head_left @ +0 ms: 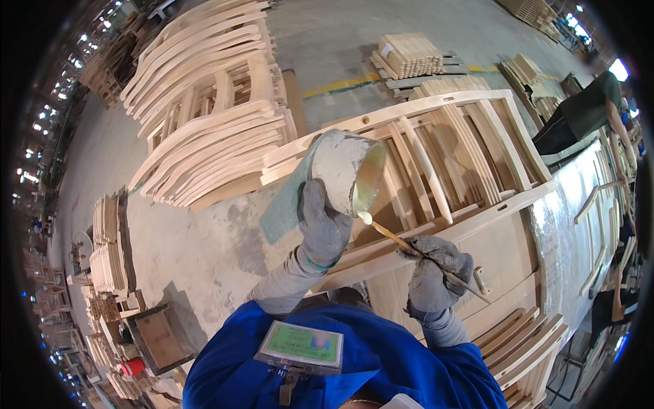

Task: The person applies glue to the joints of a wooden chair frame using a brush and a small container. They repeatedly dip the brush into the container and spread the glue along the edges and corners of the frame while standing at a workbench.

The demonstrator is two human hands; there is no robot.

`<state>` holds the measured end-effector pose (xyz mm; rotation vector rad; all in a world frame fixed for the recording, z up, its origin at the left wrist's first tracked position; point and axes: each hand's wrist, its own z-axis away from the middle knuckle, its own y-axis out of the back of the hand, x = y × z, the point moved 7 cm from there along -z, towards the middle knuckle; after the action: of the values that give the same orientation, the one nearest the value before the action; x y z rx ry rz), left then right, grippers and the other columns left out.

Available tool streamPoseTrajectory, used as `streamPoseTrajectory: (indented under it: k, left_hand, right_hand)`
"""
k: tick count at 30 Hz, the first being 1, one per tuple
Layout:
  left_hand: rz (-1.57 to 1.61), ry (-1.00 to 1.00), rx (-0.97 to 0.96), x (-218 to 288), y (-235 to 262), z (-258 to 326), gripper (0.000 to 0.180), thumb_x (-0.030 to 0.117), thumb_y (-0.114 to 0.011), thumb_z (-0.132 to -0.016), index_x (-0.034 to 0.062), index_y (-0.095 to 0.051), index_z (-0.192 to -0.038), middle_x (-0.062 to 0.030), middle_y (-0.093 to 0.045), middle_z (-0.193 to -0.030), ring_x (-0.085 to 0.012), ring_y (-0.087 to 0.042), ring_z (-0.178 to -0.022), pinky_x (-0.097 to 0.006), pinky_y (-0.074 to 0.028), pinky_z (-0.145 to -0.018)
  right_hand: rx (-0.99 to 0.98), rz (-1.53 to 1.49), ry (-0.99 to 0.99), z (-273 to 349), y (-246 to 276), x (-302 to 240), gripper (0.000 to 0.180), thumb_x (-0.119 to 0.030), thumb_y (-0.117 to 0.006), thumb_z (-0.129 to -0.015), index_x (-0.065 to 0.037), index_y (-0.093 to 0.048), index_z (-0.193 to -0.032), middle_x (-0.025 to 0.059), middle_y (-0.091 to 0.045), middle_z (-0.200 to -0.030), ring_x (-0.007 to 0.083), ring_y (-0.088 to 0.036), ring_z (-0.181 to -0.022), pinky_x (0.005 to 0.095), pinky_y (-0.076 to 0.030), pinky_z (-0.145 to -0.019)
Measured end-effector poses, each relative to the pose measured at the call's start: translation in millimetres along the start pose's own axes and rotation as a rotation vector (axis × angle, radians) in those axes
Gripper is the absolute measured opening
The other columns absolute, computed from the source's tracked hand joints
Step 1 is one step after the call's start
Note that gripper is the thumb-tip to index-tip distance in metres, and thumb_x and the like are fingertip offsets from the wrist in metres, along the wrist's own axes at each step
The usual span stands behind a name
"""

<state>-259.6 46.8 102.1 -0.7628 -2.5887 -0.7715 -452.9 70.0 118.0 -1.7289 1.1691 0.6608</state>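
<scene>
My left hand (pixel 323 225), in a grey work glove, holds a white tub (pixel 335 167) tilted so that its mouth faces right. Pale creamy glue-like paste (pixel 368 187) coats its inside and hangs over the lower rim. Gripped in my gloved right hand (pixel 438 274) is a thin wooden stick (pixel 390 236), whose tip is thick with the same paste just below the rim. Whether that tip has bristles, I cannot tell. Under both hands lies a wooden frame (pixel 436 184) with several slats between its long rails.
A tall stack of curved wooden frames (pixel 204 102) stands at the far left. Cut boards (pixel 411 56) sit on pallets behind. To the right is a table covered in shiny film (pixel 562 225), with another person (pixel 586 112) beside it. Curved wooden pieces (pixel 524 354) lie near right.
</scene>
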Motion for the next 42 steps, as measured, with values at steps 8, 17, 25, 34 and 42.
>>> streamPoseTrajectory:
  k: [8, 17, 25, 34, 42]
  left_hand:
    - [0.274, 0.449, 0.036, -55, -32, -2, 0.047, 0.023, -0.060, -0.084, 0.0005, -0.042, -0.121, -0.0136, -0.050, -0.112, -0.0258, -0.050, -0.103, -0.037, -0.042, -0.090]
    - [0.295, 0.667, -0.036, -119, -27, 33, 0.039, 0.037, -0.040, -0.097, 0.0124, -0.045, -0.126, -0.0055, -0.050, -0.126, -0.0243, -0.049, -0.115, -0.046, -0.042, -0.097]
    - [1.457, 1.190, 0.239, -134, -49, 51, 0.043, 0.040, -0.036, -0.097, 0.0117, -0.044, -0.129, -0.0069, -0.049, -0.130, -0.0244, -0.049, -0.117, -0.048, -0.044, -0.096]
    - [1.465, 1.282, 0.217, -128, -65, 54, 0.038, 0.042, -0.042, -0.095, 0.0171, -0.049, -0.123, -0.0049, -0.049, -0.127, -0.0253, -0.047, -0.118, -0.053, -0.040, -0.098]
    - [0.948, 1.029, 0.094, -121, -52, 50, 0.036, 0.038, -0.042, -0.096, 0.0178, -0.046, -0.125, -0.0035, -0.047, -0.128, -0.0249, -0.046, -0.118, -0.054, -0.041, -0.097]
  right_hand:
    - [0.131, 0.069, -0.329, -137, 68, 47, 0.020, -0.007, -0.063, -0.082, 0.005, -0.053, -0.095, 0.0200, -0.063, -0.097, 0.0250, -0.063, -0.091, 0.0373, -0.054, -0.082]
    - [0.036, 0.598, -0.342, -329, 203, 122, 0.034, -0.024, -0.064, -0.086, 0.006, -0.057, -0.100, 0.0110, -0.062, -0.084, 0.0168, -0.062, -0.072, 0.0281, -0.053, -0.065]
    - [0.035, 0.581, -0.361, -343, 233, 173, 0.031, -0.024, -0.066, -0.083, 0.004, -0.060, -0.093, 0.0097, -0.063, -0.078, 0.0150, -0.061, -0.065, 0.0256, -0.051, -0.061]
    - [0.101, 0.473, -0.477, -340, 230, 202, 0.027, -0.017, -0.068, -0.082, 0.007, -0.060, -0.089, 0.0103, -0.063, -0.075, 0.0157, -0.062, -0.061, 0.0251, -0.053, -0.057]
    - [-0.062, 1.257, -0.069, -331, 199, 170, 0.018, -0.022, -0.063, -0.081, -0.007, -0.065, -0.091, 0.0128, -0.067, -0.078, 0.0274, -0.065, -0.075, 0.0338, -0.050, -0.070]
